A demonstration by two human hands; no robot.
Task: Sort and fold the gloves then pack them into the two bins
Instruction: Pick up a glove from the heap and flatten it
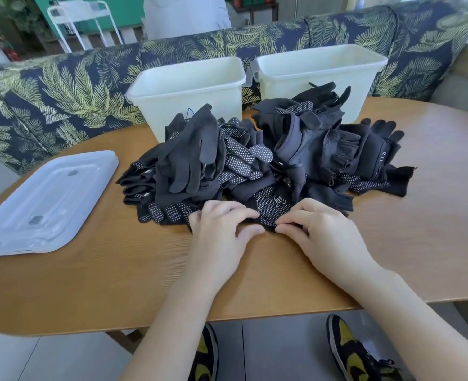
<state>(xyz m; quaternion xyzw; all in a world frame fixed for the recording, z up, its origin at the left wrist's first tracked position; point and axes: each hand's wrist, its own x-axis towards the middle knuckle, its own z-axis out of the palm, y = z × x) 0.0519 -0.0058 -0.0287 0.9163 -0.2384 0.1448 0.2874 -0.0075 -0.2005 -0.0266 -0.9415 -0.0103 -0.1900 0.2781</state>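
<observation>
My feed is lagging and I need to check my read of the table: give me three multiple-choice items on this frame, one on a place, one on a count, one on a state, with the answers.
1. Where does the clear lid lie?
A. On the table, left of the glove pile
B. On top of the right bin
C. On the floor

2. How many white bins stand behind the pile?
A. One
B. Two
C. Four

3. What are the hands doing?
A. Both rest flat on bare wood
B. Both pinch the near edge of a dotted glove
C. One lifts a bin

Answers:
1 A, the lid lies flat on the table, apart from the glove pile.
2 B, a left bin and a right bin stand side by side.
3 B, the left hand and right hand curl their fingers onto the dotted glove at the pile's front.
</observation>
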